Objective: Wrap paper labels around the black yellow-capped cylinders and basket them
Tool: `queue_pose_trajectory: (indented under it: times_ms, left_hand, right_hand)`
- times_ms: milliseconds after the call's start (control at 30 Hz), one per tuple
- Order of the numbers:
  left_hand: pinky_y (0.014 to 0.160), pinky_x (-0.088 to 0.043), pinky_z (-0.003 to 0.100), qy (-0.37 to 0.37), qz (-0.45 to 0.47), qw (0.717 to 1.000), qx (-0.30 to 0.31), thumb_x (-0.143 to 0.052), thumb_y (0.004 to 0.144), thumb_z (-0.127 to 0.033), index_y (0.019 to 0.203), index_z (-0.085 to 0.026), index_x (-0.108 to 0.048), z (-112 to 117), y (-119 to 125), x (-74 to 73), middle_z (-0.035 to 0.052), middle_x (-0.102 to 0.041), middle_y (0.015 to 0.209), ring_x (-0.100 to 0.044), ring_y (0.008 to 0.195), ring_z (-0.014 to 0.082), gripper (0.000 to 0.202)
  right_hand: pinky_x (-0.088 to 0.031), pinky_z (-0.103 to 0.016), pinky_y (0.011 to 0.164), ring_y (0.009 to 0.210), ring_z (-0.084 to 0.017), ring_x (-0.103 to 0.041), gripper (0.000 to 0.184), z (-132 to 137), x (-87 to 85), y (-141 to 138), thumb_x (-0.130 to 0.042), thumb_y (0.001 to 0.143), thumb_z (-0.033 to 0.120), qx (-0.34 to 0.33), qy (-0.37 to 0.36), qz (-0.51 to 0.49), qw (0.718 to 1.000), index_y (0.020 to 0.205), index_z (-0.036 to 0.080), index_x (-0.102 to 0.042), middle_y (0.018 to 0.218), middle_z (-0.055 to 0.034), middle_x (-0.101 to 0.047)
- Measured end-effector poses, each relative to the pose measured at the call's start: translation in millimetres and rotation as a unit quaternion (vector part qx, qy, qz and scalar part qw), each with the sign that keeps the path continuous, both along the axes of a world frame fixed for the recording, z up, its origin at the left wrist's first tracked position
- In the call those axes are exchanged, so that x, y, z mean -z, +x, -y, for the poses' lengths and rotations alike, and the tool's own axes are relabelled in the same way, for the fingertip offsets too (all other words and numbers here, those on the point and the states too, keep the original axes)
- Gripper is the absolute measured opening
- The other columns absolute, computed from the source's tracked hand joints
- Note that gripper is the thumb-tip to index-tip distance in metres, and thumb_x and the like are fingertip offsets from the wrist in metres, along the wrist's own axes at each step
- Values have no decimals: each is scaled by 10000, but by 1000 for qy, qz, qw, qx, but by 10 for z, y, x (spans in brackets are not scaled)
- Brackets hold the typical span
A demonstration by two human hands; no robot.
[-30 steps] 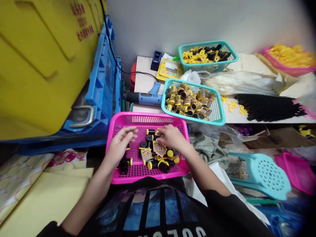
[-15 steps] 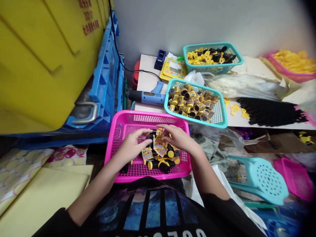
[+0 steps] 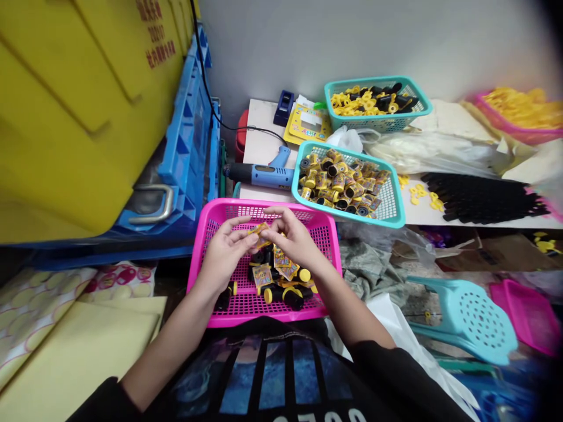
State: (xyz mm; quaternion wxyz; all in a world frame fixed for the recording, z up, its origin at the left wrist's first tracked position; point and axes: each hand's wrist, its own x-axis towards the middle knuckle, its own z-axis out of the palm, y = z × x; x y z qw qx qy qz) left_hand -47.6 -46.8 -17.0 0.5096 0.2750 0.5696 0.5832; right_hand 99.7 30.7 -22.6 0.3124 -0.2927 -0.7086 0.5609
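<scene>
So both hands are together over the pink basket [image 3: 233,200], left hand [image 3: 226,252] and right hand [image 3: 294,237] meeting at the fingertips with one small yellow printed label [image 3: 259,230] pinched between them. It's up above the far half of the basket, clear of the pile, and as far as I can tell both thumbs are pressed on it.

What could go wrong? Mostly creasing, I'd say: the thing looks thin, so uneven thumb pressure could fold or tear it. Let one pinch slip and it'd probably drop back onto the loose labels [image 3: 263,275] and yellow-capped black cylinders [image 3: 292,298] heaped in the middle of the basket. Those cylinders look round enough to roll if a wrist knocks them.

Edges: the basket's near rim is right up against the shirt [image 3: 272,375], so not much room to pull back. Off its far right corner there's a turquoise basket [image 3: 398,205] full of labelled cylinders [image 3: 338,181], can't tell if the two touch. Just beyond the far rim lies a heat gun [image 3: 270,174], so swinging forward is tight. Best open room is inside the basket, on its left side, where mostly bare mesh shows.
</scene>
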Motion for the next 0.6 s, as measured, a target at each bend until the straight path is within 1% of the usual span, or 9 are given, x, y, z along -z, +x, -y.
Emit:
queue_pose_trajectory:
  times_ms: [67,133,200,267,333,400,433,500,600]
  left_hand:
    - [606,-519,204,1,-11,1000,-20,-788,662,-275,940,-169,-687,0,-44,16,2,-713,721,-643,623,106,314]
    - [592,-509,198,-6,-43,998,-44,-788,660,-282,848,-155,-723,4,-94,23,3,-709,675,-618,579,95,235]
    - [587,-511,208,-21,-77,995,-57,-776,673,-286,865,-159,-746,12,-140,28,4,-716,658,-613,563,101,233]
    - [592,-521,225,-37,-104,992,-54,-760,688,-290,929,-169,-752,25,-179,49,9,-734,678,-623,563,113,270]
    - [583,-527,237,-53,-133,989,-44,-745,699,-294,954,-174,-753,40,-214,93,19,-750,710,-633,560,124,282]
    - [554,-523,243,-64,-173,982,-32,-730,707,-299,934,-174,-757,60,-250,153,28,-753,713,-644,565,141,261]
    - [547,-521,244,-63,-193,979,-28,-721,712,-300,920,-176,-759,70,-268,183,31,-755,719,-655,583,152,245]
    - [572,-531,252,-53,-216,975,-16,-696,729,-298,916,-187,-759,90,-297,227,41,-766,778,-684,660,173,227]
    - [643,-551,279,-61,-211,975,2,-711,720,-295,950,-183,-753,108,-314,240,68,-775,875,-706,742,193,260]
  right_hand:
    - [-430,-257,612,621,-117,-526,256,-79,40,-3,-488,938,270,7,27,26,999,1185,207,-490,677,48,-526]
    - [-463,-309,745,770,-147,-585,208,-204,151,4,-417,961,228,11,92,131,987,1109,185,-556,816,-17,-615]
    - [-442,-374,877,955,-198,-586,194,-338,316,0,-489,900,135,-29,164,280,946,1052,159,-608,995,-86,-651]
    - [-417,-407,935,1081,-243,-548,312,-445,471,-26,-575,803,60,-102,200,374,900,1095,158,-626,1128,-125,-629]
    - [-417,-413,937,1110,-267,-538,413,-504,557,-66,-599,753,36,-152,213,407,875,1145,165,-630,1172,-144,-606]
    - [-433,-405,903,1056,-273,-564,401,-519,553,-99,-602,748,60,-171,222,421,863,1136,149,-644,1128,-158,-609]
    - [-440,-399,885,1023,-270,-575,379,-513,524,-106,-605,750,82,-169,226,423,861,1122,136,-648,1100,-161,-612]
    - [-450,-376,849,954,-242,-589,314,-481,443,-91,-621,757,126,-135,217,390,885,1070,124,-652,1037,-142,-623]
    - [-464,-326,780,839,-173,-589,252,-395,332,-9,-670,756,204,-43,121,255,958,993,138,-616,929,-70,-637]
